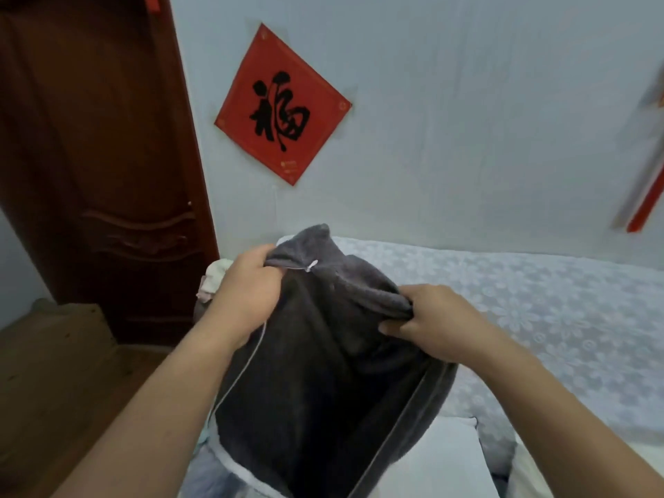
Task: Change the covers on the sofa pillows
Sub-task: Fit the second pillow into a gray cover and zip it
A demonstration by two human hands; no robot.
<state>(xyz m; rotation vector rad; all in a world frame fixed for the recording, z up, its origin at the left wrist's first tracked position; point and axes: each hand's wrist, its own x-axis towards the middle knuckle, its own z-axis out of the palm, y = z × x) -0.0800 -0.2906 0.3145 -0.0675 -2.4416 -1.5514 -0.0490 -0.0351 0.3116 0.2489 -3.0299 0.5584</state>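
Note:
A dark grey fleece pillow cover (323,372) with pale piping stands bulging in front of me, its open end turned up. My left hand (248,285) grips the cover's upper left edge beside a small white zipper pull (312,266). My right hand (434,318) pinches a bunched fold of the upper right edge. What fills the cover is hidden by the fabric. A plain white pillow (438,461) lies just below the cover at the bottom.
The sofa (539,300) wears a pale floral lace cloth and runs along a light wall with a red paper square (282,106). A dark wooden door (97,167) stands left, above a wooden floor. Pale cloth (215,278) lies bunched behind my left hand.

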